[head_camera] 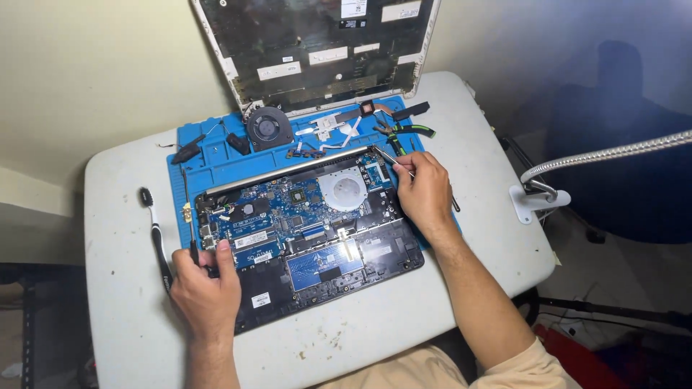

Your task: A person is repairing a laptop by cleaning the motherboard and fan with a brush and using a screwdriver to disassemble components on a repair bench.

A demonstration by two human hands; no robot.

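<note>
An opened laptop base (310, 223) with a blue circuit board lies on a blue work mat (216, 160). My left hand (207, 288) grips the base's near left corner, thumb resting on the board edge. My right hand (425, 191) is at the right side of the base, holding metal tweezers (386, 156) whose tips point at the board's upper right corner. A round bare patch (342, 189) shows beside the board where the fan sat.
A removed black fan (269, 128), small boards, cables and green-handled pliers (404, 131) lie on the mat's far part. The laptop's back cover (317, 43) leans on the wall. A black toothbrush (155, 234) lies left. A clamp lamp (540, 191) stands right.
</note>
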